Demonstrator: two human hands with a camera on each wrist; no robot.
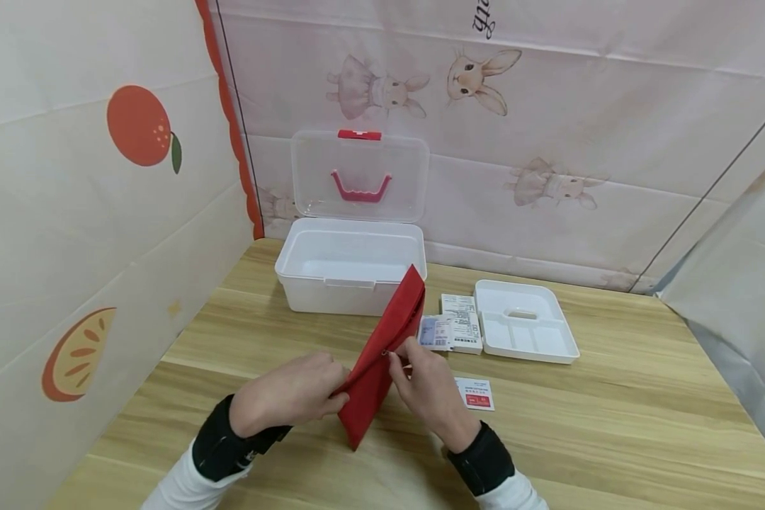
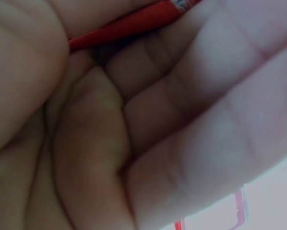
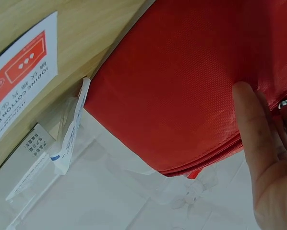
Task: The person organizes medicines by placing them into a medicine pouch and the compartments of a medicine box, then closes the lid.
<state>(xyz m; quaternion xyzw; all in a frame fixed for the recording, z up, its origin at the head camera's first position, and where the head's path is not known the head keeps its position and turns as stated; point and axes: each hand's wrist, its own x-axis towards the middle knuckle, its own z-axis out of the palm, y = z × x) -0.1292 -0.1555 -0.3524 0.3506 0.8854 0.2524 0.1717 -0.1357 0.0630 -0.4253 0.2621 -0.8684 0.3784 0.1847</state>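
A red zippered pouch point(image 1: 382, 368) stands tilted on edge over the table, between my two hands. My left hand point(image 1: 293, 389) grips its near left edge, thumb on one side and fingers on the other; in the left wrist view a strip of the red pouch point(image 2: 129, 26) runs between thumb and fingers. My right hand point(image 1: 427, 386) pinches the zipper pull point(image 3: 283, 103) partway along the pouch's zipper. In the right wrist view, one finger of the right hand point(image 3: 273, 158) lies against the red fabric.
An open clear box point(image 1: 350, 283) with a pink-handled lid point(image 1: 360, 177) stands behind. To the right are a white divided tray point(image 1: 525, 326), a small white carton point(image 1: 462, 322) and a plastic packet point(image 1: 435, 333). An iodine cotton pad packet point(image 1: 477, 394) lies beside the right hand.
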